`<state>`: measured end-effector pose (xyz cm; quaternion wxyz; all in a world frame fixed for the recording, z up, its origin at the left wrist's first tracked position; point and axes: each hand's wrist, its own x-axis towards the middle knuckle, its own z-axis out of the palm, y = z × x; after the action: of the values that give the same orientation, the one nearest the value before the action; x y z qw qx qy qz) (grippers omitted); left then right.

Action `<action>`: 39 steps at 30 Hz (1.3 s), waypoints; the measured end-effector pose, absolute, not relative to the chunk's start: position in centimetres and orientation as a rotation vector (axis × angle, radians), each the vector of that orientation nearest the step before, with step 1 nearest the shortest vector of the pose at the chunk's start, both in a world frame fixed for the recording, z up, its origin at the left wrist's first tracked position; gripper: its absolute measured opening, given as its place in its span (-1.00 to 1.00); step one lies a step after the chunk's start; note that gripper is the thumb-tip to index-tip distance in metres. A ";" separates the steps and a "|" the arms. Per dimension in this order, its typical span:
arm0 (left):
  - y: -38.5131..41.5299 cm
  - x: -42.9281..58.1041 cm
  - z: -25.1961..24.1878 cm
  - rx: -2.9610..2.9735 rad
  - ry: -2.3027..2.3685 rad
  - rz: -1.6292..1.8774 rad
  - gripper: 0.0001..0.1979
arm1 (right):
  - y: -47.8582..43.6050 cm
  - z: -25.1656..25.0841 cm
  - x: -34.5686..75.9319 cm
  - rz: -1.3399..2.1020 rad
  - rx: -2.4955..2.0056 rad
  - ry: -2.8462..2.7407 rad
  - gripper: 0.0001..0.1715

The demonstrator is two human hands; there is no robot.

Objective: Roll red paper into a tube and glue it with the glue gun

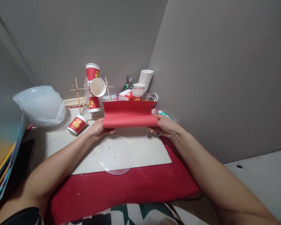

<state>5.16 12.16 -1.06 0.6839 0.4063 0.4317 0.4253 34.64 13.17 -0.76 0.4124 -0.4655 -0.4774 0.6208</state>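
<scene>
A sheet of red paper (130,115) is held up between my two hands, curled along its near edge with its far part standing up. My left hand (98,129) grips its left end, fingers underneath. On the opposite end my right hand (166,125) pinches the paper, thumb on top. Below the paper a clear round plastic lid (116,155) lies on a white board (152,153). Close to my left hand a red paper cup (77,124) with a gold character leans tilted, with sticks rising behind it.
Behind are joined red cups (92,72), stick crosses (77,90), a stack of white cups (146,76) and shorter stacked cups (138,90). A plastic-bagged bowl (39,104) stands left, near coloured sheets (7,165). Red cloth (121,187) covers the near table. Grey walls enclose the back and right.
</scene>
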 end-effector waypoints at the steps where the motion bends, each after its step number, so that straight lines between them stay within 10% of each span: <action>1: 12.2 5.1 -1.1 0.909 0.964 0.953 -0.89 | 13.2 -0.8 34.6 1.563 -1.166 -1.204 -0.57; 39: 12.5 4.8 -1.8 0.940 0.969 0.841 -0.85 | 12.4 -0.4 34.5 1.607 -1.159 -1.295 -0.61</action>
<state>4.85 12.53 -1.84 0.7002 0.4220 0.4349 0.3775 34.49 12.40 -0.39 0.3778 -0.4532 -0.5066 0.6287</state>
